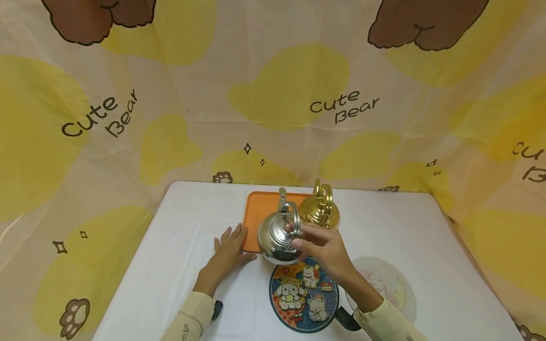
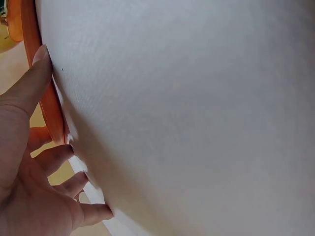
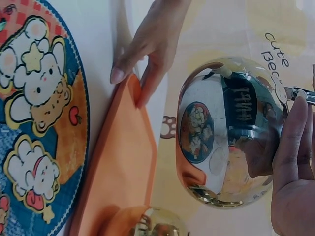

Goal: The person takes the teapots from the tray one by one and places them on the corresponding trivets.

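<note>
A shiny silver kettle (image 1: 273,239) hangs in the air over the near part of the orange tray (image 1: 258,203), its spout pointing away. My right hand (image 1: 330,251) grips its arched handle with thumb and fingers. In the right wrist view, the kettle's rounded body (image 3: 226,142) is apart from the tray below. My left hand (image 1: 229,251) rests at the tray's near left corner, with the thumb against the near edge and the other fingers spread along the left side. On the tray's right part stands a gold kettle (image 1: 309,210), partly hidden by the silver one and my right hand.
A round blue mat (image 1: 304,296) with cartoon bears lies in front of the tray. A pale round mat (image 1: 398,284) is at its right, partly under my right forearm. All stand on a white table (image 1: 187,227), with a printed cloth (image 1: 273,109) hanging behind.
</note>
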{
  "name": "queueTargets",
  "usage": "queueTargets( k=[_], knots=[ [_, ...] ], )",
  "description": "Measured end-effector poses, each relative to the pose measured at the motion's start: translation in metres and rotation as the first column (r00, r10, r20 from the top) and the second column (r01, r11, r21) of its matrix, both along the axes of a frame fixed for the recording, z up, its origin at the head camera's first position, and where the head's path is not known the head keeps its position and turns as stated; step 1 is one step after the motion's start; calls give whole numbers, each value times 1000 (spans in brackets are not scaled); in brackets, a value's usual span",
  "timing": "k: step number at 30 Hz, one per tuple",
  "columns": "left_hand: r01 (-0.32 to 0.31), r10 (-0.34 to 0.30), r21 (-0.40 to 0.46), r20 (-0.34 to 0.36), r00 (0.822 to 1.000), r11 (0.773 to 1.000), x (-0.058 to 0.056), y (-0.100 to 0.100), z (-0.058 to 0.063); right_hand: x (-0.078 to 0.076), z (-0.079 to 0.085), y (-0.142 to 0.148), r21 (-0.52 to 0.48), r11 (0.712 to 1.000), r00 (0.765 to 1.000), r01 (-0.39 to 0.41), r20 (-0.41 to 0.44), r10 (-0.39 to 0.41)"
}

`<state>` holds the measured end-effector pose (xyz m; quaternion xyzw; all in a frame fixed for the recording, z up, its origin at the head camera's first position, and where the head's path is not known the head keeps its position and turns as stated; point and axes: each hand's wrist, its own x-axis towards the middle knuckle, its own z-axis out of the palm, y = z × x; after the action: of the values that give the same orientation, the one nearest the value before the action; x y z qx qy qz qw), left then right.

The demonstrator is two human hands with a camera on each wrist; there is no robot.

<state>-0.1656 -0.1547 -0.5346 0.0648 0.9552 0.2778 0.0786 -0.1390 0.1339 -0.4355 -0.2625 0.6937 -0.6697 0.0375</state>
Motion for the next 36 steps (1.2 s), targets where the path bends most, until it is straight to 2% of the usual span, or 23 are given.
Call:
queueTargets(
  k=[4,11,24,36],
  knots=[
    [1,-1,2,7,1000,1000,1,-1,-2,5,-1,6,-1,1000,1000,-6,19,6],
    [2,-2,13,-9,1000,1000,0,-2,-3,11,-4,14,0,1000,1000,-2,2,2],
    [-8,8,-21,-7,1000,1000,-1,1,-3,26,-13,27,-13,1000,1000,4,0,-4],
    [-7,7,-13,-1,1000,1000,0,1,-2,41,-23,33,-12,1000,997,13,71,-12]
  ],
)
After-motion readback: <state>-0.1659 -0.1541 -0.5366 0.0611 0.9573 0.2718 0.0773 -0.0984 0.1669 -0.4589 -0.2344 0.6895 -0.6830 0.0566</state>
